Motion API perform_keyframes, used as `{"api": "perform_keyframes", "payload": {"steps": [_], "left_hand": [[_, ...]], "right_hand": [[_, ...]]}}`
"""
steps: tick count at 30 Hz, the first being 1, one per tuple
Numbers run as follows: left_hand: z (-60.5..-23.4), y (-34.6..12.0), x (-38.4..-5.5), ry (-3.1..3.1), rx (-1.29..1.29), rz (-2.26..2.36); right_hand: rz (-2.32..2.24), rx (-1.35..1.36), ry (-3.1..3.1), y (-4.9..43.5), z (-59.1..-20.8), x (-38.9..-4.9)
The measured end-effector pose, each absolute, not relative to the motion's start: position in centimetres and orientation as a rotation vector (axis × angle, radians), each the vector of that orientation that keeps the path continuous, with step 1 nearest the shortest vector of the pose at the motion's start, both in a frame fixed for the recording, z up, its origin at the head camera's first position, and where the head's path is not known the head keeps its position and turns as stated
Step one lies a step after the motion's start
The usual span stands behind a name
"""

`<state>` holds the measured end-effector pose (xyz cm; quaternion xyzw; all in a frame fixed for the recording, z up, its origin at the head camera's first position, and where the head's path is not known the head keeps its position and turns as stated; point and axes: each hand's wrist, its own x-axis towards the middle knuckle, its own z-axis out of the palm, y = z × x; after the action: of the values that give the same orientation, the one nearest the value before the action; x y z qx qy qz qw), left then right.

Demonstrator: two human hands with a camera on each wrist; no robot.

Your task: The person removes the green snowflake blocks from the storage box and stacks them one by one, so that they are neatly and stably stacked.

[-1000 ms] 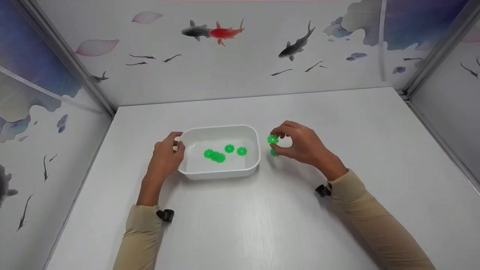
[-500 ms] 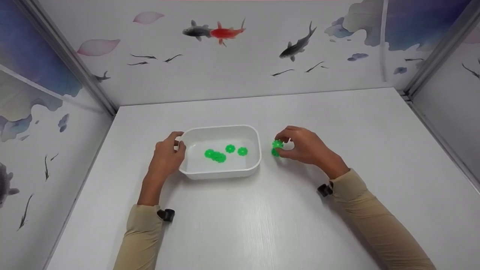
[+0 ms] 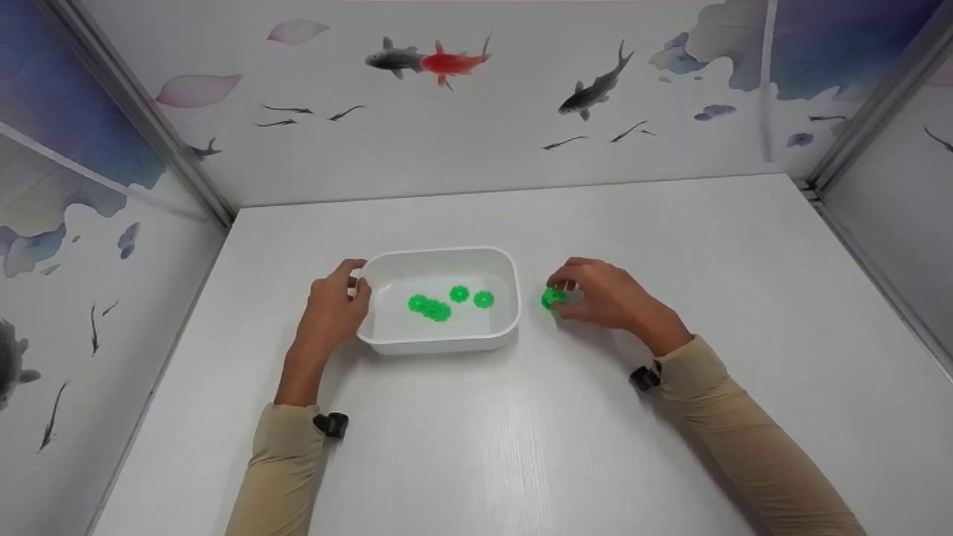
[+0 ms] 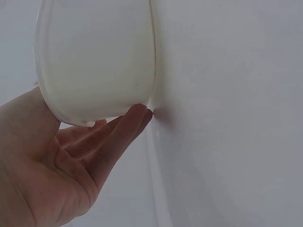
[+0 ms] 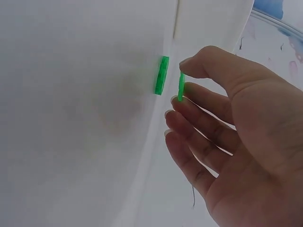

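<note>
A white rectangular plastic tub [image 3: 439, 345] stands on the table. Its left end is held by my left hand [image 3: 330, 309], thumb at the rim and fingers along the outer wall, as the left wrist view shows. Inside lie several green notched, flower-shaped plastic discs [image 3: 459, 294], some overlapping. To the right of the tub, my right hand [image 3: 607, 295] pinches one such green disc [image 5: 181, 86] on edge between thumb and fingers. Close beneath it, a thicker-looking green piece [image 5: 162, 75] lies flat on the table; in the head view the two overlap.
The white table [image 3: 476, 447] is bounded by a back panel [image 3: 491, 164] printed with fish, and by side panels [image 3: 97, 298] at left and right. Black camera mounts [image 3: 333, 425] sit at both cuffs.
My right hand has moved slightly right and lowered the pinched disc over the piece on the table. My left hand and the tub stay in place.
</note>
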<state>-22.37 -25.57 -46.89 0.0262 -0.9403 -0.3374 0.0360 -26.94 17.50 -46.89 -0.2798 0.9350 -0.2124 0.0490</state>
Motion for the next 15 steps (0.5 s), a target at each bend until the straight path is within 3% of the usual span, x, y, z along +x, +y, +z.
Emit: {"api": "perform_keyframes", "payload": {"steps": [15], "left_hand": [[-46.93, -25.57, -22.39, -2.899, 0.083, -1.04]], "right_hand": [[-0.617, -0.87, 2.848, 17.2, -47.02, -26.73]]}}
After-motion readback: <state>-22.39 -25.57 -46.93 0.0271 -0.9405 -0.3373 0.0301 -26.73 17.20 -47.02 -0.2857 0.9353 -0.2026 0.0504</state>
